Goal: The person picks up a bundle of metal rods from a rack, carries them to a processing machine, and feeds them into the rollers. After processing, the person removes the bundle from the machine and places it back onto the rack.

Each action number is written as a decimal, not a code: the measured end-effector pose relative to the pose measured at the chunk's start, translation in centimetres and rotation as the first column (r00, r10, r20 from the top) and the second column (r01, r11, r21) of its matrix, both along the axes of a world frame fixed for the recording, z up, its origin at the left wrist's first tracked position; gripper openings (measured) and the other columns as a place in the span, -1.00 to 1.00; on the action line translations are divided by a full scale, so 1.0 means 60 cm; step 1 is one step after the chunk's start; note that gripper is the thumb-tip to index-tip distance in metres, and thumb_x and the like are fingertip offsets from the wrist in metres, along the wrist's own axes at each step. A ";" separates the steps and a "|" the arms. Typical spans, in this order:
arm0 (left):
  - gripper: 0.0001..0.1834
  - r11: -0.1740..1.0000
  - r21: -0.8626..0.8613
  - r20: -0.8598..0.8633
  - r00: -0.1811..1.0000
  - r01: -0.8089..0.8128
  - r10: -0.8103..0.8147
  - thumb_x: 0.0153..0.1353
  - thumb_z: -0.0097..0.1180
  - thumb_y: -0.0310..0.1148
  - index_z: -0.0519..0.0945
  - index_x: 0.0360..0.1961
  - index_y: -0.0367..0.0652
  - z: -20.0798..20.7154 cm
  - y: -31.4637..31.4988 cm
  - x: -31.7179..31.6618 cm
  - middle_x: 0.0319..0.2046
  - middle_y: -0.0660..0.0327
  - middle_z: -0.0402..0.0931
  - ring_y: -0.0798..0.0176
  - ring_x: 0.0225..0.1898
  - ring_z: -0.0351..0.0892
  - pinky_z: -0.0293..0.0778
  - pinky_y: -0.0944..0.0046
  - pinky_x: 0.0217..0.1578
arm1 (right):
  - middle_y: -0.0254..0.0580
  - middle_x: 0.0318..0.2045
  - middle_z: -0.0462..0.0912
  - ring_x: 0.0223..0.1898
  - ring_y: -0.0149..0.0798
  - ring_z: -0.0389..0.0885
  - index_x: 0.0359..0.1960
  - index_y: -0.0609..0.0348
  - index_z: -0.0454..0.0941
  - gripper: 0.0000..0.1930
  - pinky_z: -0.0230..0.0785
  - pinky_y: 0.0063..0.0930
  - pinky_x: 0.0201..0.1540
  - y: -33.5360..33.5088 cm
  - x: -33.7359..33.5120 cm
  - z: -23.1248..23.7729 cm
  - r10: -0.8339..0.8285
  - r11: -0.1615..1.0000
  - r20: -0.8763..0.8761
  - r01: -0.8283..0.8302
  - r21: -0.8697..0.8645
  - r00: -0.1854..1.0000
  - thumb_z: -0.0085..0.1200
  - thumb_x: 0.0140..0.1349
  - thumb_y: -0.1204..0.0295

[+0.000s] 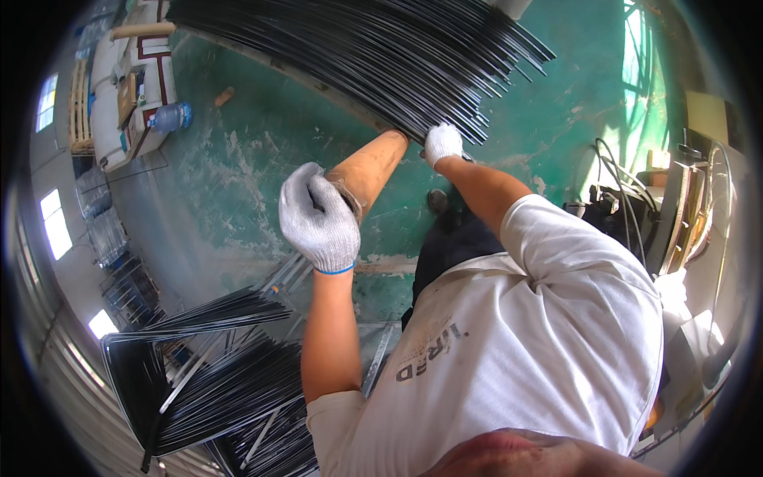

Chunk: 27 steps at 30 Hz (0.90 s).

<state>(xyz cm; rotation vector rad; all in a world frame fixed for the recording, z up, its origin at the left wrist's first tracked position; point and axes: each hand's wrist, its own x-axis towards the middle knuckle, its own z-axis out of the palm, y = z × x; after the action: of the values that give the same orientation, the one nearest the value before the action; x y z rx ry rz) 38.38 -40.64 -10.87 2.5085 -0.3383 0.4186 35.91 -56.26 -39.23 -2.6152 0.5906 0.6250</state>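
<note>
A brown cardboard tube (370, 168) slants away from me, its worn near end at my left hand (319, 219). That hand wears a white knit glove with a blue cuff edge, and its fingers are curled at the tube's rim. The far end of the tube meets the edge of a wide bundle of thin black rods (358, 60). My right hand (443, 144), also in a white glove, is closed at the near corner of the bundle, by the rod ends. Short dark bits show on both sides of it; what it grips is mostly hidden.
Below left, more black rods (238, 389) lie on a metal rack. A blue water jug (172, 118) stands by a pale bench at the left. Hoses and equipment (628, 187) are at the right. The green floor (254, 175) is scuffed, with a small brown piece (225, 96) on it.
</note>
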 end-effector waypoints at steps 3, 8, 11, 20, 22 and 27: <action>-0.85 1.000 0.005 -0.012 1.000 -0.011 0.011 0.34 0.06 -0.54 0.65 -0.19 -0.37 -0.002 -0.005 -0.001 -0.28 -0.02 0.66 0.00 -0.26 0.67 0.56 0.13 -0.16 | 0.10 -0.11 0.72 -0.03 0.04 0.75 -0.12 0.19 0.71 -0.80 0.63 -0.15 0.02 0.021 -0.002 -0.079 -0.133 0.991 0.038 0.134 -0.008 0.990 0.16 0.28 0.42; -0.86 0.993 -0.109 -0.050 0.998 -0.036 0.031 0.34 0.07 -0.55 0.65 -0.22 -0.39 -0.003 -0.009 -0.001 -0.29 -0.03 0.66 -0.04 -0.30 0.65 0.55 0.11 -0.23 | 0.21 -0.12 0.75 -0.08 0.16 0.76 -0.07 0.27 0.66 -0.70 0.62 -0.07 0.01 -0.022 0.001 -0.077 -0.083 0.957 -0.088 0.104 0.270 0.993 0.23 0.18 0.39; -0.87 0.996 -0.082 -0.053 0.998 -0.022 0.018 0.34 0.09 -0.56 0.65 -0.22 -0.39 0.003 -0.009 0.003 -0.30 -0.02 0.66 -0.02 -0.30 0.65 0.55 0.12 -0.23 | 0.23 -0.09 0.74 -0.03 0.15 0.73 0.00 0.31 0.64 -0.40 0.57 -0.10 0.07 -0.066 0.018 -0.073 -0.034 0.925 -0.099 0.069 0.374 0.995 0.48 -0.02 0.18; -0.87 0.999 -0.041 -0.005 1.000 0.022 -0.022 0.31 0.11 -0.55 0.66 -0.22 -0.38 0.005 -0.009 0.006 -0.27 -0.07 0.66 -0.14 -0.26 0.66 0.56 0.04 -0.19 | 0.11 -0.18 0.78 -0.14 -0.06 0.77 -0.02 0.26 0.73 -0.43 0.58 -0.22 -0.03 -0.166 0.051 -0.021 -0.119 0.808 -0.212 0.219 0.547 0.970 0.50 0.05 0.09; -0.86 1.000 -0.025 0.007 1.000 0.019 -0.018 0.31 0.09 -0.55 0.67 -0.21 -0.36 0.005 -0.016 0.007 -0.28 -0.02 0.67 -0.04 -0.25 0.67 0.57 0.11 -0.16 | 0.09 -0.18 0.78 -0.15 -0.06 0.77 0.00 0.25 0.72 -0.43 0.58 -0.24 -0.03 -0.174 0.060 -0.027 -0.059 0.894 -0.167 0.126 0.431 0.984 0.49 0.07 0.07; -0.85 0.998 0.026 0.114 0.991 0.063 -0.066 0.31 0.08 -0.55 0.67 -0.21 -0.35 0.003 -0.010 0.003 -0.29 -0.01 0.67 -0.04 -0.27 0.67 0.57 0.08 -0.14 | 0.13 -0.14 0.77 -0.11 0.04 0.75 0.03 0.24 0.71 -0.40 0.56 -0.20 -0.03 -0.165 0.058 0.093 -0.125 0.764 -0.300 0.285 0.579 0.946 0.35 0.21 -0.07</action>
<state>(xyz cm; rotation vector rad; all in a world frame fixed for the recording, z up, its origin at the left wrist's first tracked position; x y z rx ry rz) 38.57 -41.26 -10.67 2.4931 -0.4701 0.5371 39.40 -66.13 -33.65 -1.8398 0.6091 0.8995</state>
